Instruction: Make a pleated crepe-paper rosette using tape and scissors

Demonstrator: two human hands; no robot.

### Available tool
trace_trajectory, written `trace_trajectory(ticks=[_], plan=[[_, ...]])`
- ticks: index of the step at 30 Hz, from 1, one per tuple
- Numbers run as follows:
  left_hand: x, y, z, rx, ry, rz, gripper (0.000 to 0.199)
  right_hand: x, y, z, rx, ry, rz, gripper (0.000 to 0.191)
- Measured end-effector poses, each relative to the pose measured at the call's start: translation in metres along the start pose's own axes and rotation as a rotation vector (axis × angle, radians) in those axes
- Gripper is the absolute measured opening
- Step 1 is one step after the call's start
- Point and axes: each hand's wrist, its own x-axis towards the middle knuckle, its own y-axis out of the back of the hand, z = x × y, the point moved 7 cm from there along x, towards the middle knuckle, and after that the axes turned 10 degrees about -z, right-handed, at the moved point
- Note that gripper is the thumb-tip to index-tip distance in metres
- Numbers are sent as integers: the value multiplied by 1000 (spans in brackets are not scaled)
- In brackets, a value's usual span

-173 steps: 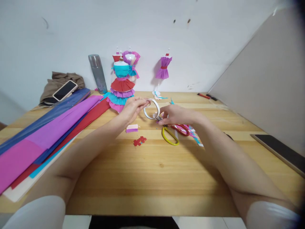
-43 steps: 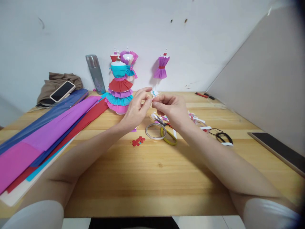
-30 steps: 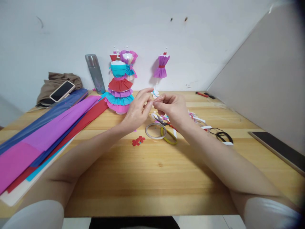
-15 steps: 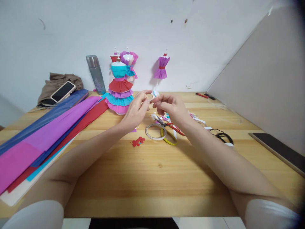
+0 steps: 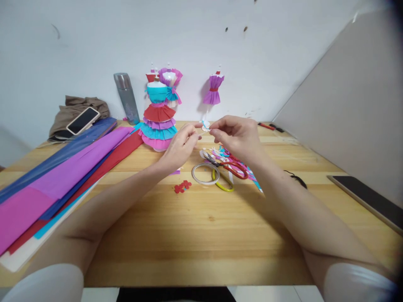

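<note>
Between my two raised hands runs a thin pale strip (image 5: 204, 132), too small to identify. One end is pinched in my left hand (image 5: 183, 142), the other in the fingertips of my right hand (image 5: 237, 133). Under them lie scissors (image 5: 234, 168) with red and yellow handles, a ring of tape (image 5: 193, 172) and a heap of coloured paper scraps (image 5: 225, 154). Small red paper pieces (image 5: 182, 186) rest nearer to me. Left of my hands stands a dress form (image 5: 159, 113) in tiered blue, red, purple and pink paper.
Long coloured paper sheets (image 5: 47, 184) cover the table's left side, near a phone (image 5: 83, 121), a brown cloth (image 5: 71, 110) and a bottle (image 5: 126, 98). A purple-dressed form (image 5: 213, 89) stands at the back. A dark tablet (image 5: 368, 197) lies at right.
My right hand has moved right and slightly up, away from my left hand. The thin strip now shows between them, and more scraps and the red scissor handle are uncovered.
</note>
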Motion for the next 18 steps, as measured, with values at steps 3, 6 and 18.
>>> trace_trajectory(ticks=[3,6,18], plan=[[1,1,0,-19,32,12,16,-1,1,-7,-118,44,-14,16],[2,0,-1,-70,84,1,14,0,2,-9,-161,39,-3,16],[-1,-3,6,-263,189,-33,26,-2,12,2,-88,41,231,15]])
